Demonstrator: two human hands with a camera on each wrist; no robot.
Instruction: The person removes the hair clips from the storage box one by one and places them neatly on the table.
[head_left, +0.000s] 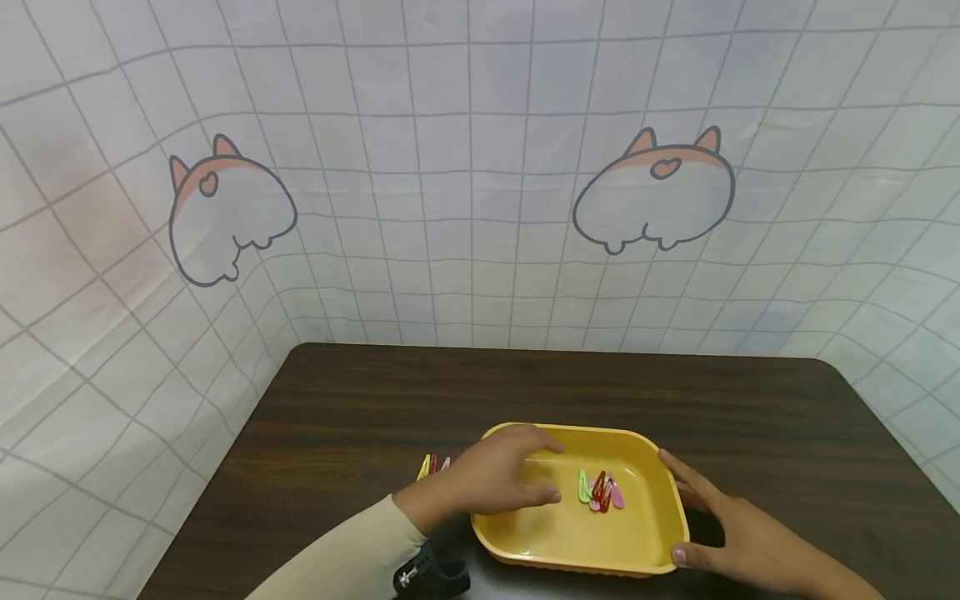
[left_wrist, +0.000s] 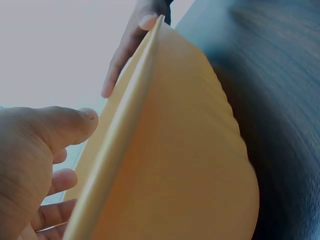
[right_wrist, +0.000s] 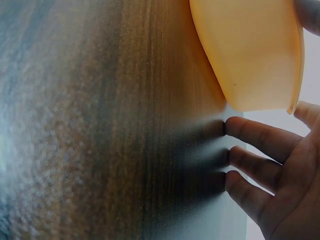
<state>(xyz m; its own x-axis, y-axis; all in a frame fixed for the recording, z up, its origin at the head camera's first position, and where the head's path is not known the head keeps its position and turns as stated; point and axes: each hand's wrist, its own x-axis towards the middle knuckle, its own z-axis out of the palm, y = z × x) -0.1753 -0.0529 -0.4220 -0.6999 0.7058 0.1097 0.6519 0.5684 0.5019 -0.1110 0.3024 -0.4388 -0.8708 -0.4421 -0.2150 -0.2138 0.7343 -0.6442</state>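
A yellow plastic tray [head_left: 577,554] sits on the dark table with several snap hair clips [head_left: 602,492] in it: green, red and pink. My left hand [head_left: 506,471] reaches over the tray's left side, fingers spread and nothing between them. In the left wrist view, its thumb [left_wrist: 80,120] is near the rim. At the tray's right end, my right hand [head_left: 723,533] touches the rim with index finger and thumb apart. Its other fingers [right_wrist: 260,137] spread outside the tray, their tips at the tabletop. More hair clips [head_left: 425,467], yellow, red and pink, lie left of the tray, partly hidden behind my left forearm.
The dark wood table [head_left: 360,400] extends behind and to both sides of the tray. A white gridded curtain [head_left: 450,208] with cartoon drawings hangs around its back and sides. A black wrist device [head_left: 431,575] sits under my left forearm.
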